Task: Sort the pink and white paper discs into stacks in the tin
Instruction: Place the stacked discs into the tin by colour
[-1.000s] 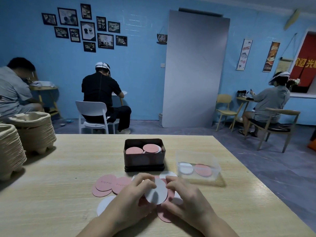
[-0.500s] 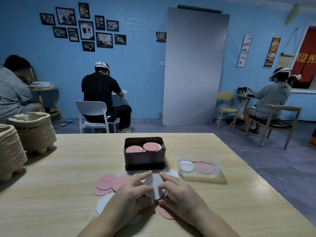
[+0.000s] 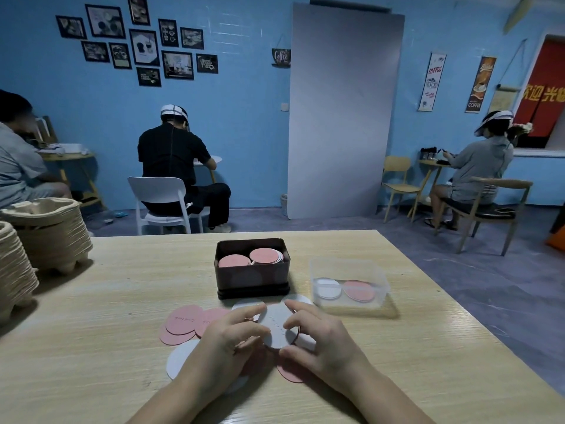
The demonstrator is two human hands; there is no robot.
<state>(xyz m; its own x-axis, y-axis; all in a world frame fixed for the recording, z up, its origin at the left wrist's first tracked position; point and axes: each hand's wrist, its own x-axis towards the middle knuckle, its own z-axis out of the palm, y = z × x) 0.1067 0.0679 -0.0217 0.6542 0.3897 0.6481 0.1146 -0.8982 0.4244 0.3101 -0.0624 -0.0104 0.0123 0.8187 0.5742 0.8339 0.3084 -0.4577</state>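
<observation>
A dark rectangular tin (image 3: 252, 280) stands at the middle of the wooden table with two stacks of pink discs (image 3: 265, 256) inside. In front of it loose pink discs (image 3: 183, 319) and white discs (image 3: 180, 358) lie spread on the table. My left hand (image 3: 227, 342) and my right hand (image 3: 321, 335) together pinch a small stack of discs with a white disc (image 3: 276, 327) on top, held just above the pile. Both hands hide part of the pile.
A clear plastic box (image 3: 348, 284) to the right of the tin holds one white and one pink disc. Stacks of pulp trays (image 3: 46, 231) stand at the table's left edge. Three people sit at small tables behind.
The held white-topped stack has shifted slightly between my fingers and both hands have closed in around its edges. The tin and box have not moved.
</observation>
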